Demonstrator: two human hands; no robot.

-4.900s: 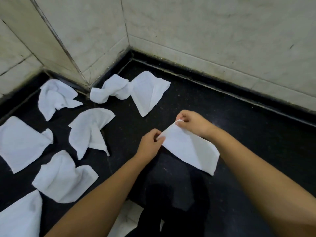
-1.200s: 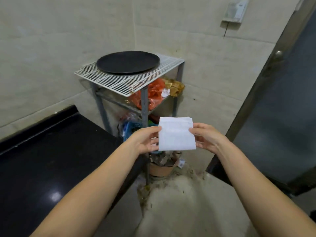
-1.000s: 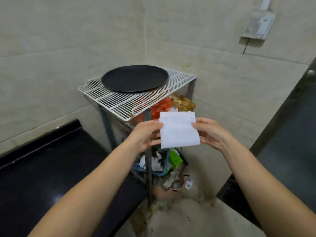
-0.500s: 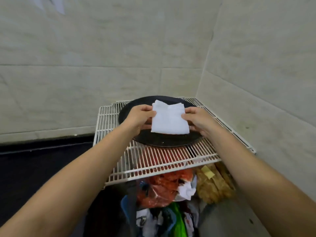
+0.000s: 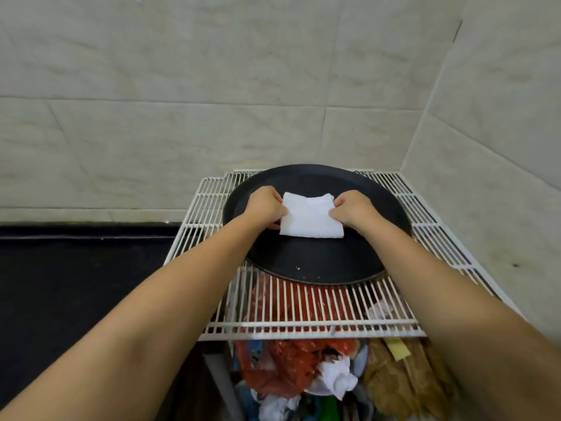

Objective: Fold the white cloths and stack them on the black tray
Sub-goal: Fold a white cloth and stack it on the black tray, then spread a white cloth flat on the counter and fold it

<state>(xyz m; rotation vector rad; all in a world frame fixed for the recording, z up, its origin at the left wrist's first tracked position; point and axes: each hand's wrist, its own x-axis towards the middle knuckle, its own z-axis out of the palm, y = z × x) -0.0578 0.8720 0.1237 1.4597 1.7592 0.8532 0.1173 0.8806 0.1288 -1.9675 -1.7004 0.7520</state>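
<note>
A folded white cloth (image 5: 309, 217) lies flat near the middle of the round black tray (image 5: 318, 265). My left hand (image 5: 265, 208) grips the cloth's left edge and my right hand (image 5: 353, 209) grips its right edge, both resting low over the tray. The tray holds nothing else that I can see. The other white cloths are out of view.
The tray sits on a white wire rack (image 5: 303, 311) in a tiled corner. Below the rack are orange bags (image 5: 282, 366), crumpled paper (image 5: 340, 381) and brown packets (image 5: 400, 378). A black counter (image 5: 76, 284) lies to the left.
I folded the cloth on the black counter, carried it over to the rack, and have now lowered it onto the tray, with both hands still on its edges.
</note>
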